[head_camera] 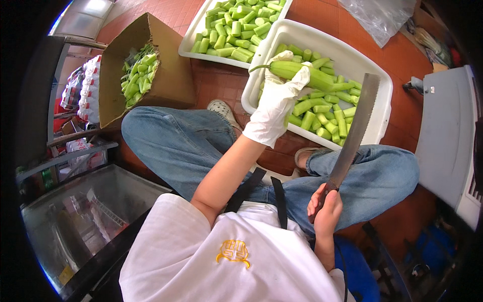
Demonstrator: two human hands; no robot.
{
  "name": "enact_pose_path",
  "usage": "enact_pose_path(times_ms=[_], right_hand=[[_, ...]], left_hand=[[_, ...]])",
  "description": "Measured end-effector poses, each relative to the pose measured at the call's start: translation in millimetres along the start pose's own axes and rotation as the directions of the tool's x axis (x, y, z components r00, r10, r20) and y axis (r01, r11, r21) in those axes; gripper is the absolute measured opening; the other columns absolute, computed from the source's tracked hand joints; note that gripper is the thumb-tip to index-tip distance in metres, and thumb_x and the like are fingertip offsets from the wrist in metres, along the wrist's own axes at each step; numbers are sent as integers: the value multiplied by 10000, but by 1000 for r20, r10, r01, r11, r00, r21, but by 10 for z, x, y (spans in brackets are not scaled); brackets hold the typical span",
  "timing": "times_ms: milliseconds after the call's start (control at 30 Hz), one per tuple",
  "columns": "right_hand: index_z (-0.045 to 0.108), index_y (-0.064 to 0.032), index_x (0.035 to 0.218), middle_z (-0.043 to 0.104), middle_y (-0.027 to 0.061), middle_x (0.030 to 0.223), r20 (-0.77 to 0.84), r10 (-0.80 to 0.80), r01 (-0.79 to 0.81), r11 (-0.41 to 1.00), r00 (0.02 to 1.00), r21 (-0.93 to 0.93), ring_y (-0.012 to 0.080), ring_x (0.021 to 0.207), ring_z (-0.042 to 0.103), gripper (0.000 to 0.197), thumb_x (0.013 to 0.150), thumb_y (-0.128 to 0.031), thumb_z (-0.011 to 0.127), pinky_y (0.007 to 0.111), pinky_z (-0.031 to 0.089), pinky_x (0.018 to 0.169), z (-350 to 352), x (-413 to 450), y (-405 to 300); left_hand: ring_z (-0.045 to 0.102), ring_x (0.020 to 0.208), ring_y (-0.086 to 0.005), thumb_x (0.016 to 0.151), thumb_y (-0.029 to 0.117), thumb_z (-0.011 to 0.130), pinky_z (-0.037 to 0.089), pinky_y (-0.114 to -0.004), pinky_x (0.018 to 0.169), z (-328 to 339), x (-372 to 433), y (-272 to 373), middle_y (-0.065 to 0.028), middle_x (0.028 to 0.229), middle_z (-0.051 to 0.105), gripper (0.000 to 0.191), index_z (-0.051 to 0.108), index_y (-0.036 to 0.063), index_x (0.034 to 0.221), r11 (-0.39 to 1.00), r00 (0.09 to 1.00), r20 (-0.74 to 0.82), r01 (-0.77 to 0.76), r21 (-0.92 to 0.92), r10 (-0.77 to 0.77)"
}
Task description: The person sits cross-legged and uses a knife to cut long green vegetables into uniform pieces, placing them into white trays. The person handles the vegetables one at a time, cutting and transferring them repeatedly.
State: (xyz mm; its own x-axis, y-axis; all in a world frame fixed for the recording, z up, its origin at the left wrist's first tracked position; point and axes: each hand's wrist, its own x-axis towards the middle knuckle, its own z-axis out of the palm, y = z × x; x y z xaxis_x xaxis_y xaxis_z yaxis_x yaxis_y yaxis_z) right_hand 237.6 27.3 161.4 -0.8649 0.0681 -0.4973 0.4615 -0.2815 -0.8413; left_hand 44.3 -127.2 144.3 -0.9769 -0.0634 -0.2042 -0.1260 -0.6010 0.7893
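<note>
My left hand (pixel 277 100), in a white disposable glove, grips a whole green luffa gourd (pixel 300 71) over a white plastic tub (pixel 349 51). The gourd lies roughly level, its thin curled stem pointing left. Below it, short cut luffa pieces (pixel 326 120) cover much of the tub's bottom. My bare right hand (pixel 326 209) is closed round the dark handle of a long serrated knife (pixel 353 137). The blade points up and away from me, its toothed edge facing right. Its tip is apart from the gourd and appears over the tub's right side.
A second white tub (pixel 185 47) full of cut pieces (pixel 236 30) stands behind on the red tile floor. At left, a cardboard box (pixel 169 75) contains green trimmings (pixel 139 75). A glass-topped cabinet (pixel 98 215) is near my left side, a grey appliance (pixel 447 139) at right.
</note>
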Motion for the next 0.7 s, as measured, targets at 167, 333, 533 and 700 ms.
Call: enact_pose_path(times_ms=[167,333,533,700], right_hand=[[481,-18,834,471,14,592,79,-87,98,984,993,-150,56,459,421,380,982,-362,413,200,341,421,140,-66,78],[489,-24,815,479,7,573,166,-143,186,941,976,-282,64,464,440,342,975,-321,433,217,347,420,239,-80,125],[497,-22,816,492,10,583,185,-117,167,945,976,-281,68,472,454,328,965,-311,461,219,357,429,280,-83,148],[470,-8,824,455,16,570,191,-152,218,892,970,-397,64,445,414,361,984,-326,411,216,332,411,255,-89,218]], left_hand=[[531,1118,-236,959,308,519,513,-405,890,-3,-129,47,-110,1236,482,375,395,117,1258,951,996,85,40,-306,-14],[580,1074,-253,964,341,492,536,-392,889,103,-188,110,-138,1230,516,414,393,113,1296,968,999,-29,-28,-251,21],[577,1085,-239,977,309,466,546,-406,889,95,-204,132,-131,1225,518,368,395,138,1296,963,1000,-30,-14,-268,6],[573,1093,-247,977,299,470,554,-400,871,80,-204,107,-131,1229,521,362,399,133,1290,971,999,-19,-44,-234,41]])
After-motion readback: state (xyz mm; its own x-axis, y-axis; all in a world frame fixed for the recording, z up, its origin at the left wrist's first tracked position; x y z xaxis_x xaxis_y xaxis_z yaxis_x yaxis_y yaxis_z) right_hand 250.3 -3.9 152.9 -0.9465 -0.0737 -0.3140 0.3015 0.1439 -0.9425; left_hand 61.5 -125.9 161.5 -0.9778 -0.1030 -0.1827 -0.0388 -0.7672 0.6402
